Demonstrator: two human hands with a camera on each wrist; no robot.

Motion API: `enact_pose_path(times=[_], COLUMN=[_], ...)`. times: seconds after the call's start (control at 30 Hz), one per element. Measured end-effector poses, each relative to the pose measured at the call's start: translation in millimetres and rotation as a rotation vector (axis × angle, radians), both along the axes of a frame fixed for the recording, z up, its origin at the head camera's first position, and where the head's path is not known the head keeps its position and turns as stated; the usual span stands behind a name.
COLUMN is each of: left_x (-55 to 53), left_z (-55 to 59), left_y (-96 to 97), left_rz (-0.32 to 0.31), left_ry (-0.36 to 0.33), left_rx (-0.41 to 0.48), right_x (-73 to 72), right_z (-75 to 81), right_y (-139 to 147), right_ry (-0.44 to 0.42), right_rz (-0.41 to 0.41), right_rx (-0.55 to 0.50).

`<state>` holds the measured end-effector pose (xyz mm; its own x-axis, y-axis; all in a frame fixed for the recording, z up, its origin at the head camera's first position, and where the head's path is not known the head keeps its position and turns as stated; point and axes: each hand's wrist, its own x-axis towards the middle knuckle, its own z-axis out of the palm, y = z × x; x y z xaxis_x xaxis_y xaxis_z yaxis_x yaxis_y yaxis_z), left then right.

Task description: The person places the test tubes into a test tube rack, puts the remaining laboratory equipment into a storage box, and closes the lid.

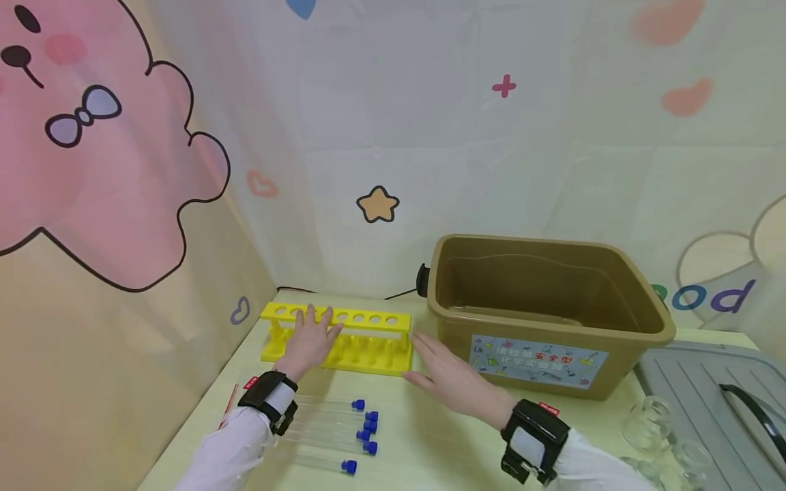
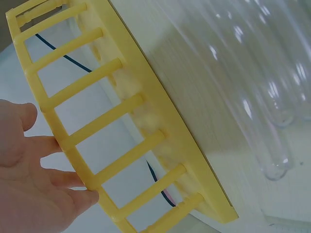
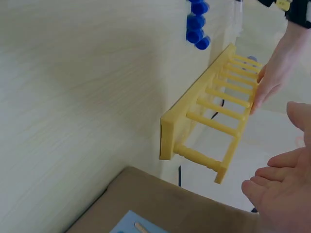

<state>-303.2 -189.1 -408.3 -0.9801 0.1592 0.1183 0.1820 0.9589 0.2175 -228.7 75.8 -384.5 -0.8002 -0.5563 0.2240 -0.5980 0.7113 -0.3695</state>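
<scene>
A yellow test tube rack (image 1: 368,353) stands upright on the table, a row of holes along its top bar. My left hand (image 1: 309,344) rests its fingertips on that top bar, left of the middle. The left wrist view shows those fingers (image 2: 54,178) at the bar's edge, the thumb apart from it. My right hand (image 1: 457,385) is held with straight fingers just beside the rack's right end, nothing in it. Several clear test tubes with blue caps (image 1: 370,447) lie in front of the rack, partly behind my left forearm.
A brown plastic bin (image 1: 540,320) with a labelled front stands right of the rack. Farther right are a grey lid (image 1: 694,372) with a black handle and clear glass vessels (image 1: 647,423). A printed curtain (image 1: 393,123) hangs behind the table. A thin red stick (image 1: 229,402) lies by my left wrist.
</scene>
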Motion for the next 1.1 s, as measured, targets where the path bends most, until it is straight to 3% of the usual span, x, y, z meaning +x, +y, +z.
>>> enact_pose_path(times=[0.27,0.47,0.67,0.8,1.1], left_x=[2.5,4.7,6.1,6.0,13.4], left_z=[-1.7,0.2,4.7,5.3,7.8], left_y=[1.6,3.0,0.3,-0.2,3.4], left_rz=[-0.049,-0.087,-0.079,-0.114,-0.153], left_ry=[0.039,0.027,-0.009,-0.018,-0.071], left_rx=[-0.118,-0.111,-0.054,-0.048,0.036], right_x=[-33.3,-40.1,-34.9,-24.4,1.7], right_z=[-20.0,-33.7,-35.7,-31.4,-26.6], right_y=[-28.2,-30.9,-34.2,-34.9,-30.7], right_ry=[-0.009,0.076,0.112,0.125,0.282], right_rz=[-0.023,-0.051,-0.088,-0.112,-0.110], right_rx=[0.043,0.104,0.131,0.137,0.140])
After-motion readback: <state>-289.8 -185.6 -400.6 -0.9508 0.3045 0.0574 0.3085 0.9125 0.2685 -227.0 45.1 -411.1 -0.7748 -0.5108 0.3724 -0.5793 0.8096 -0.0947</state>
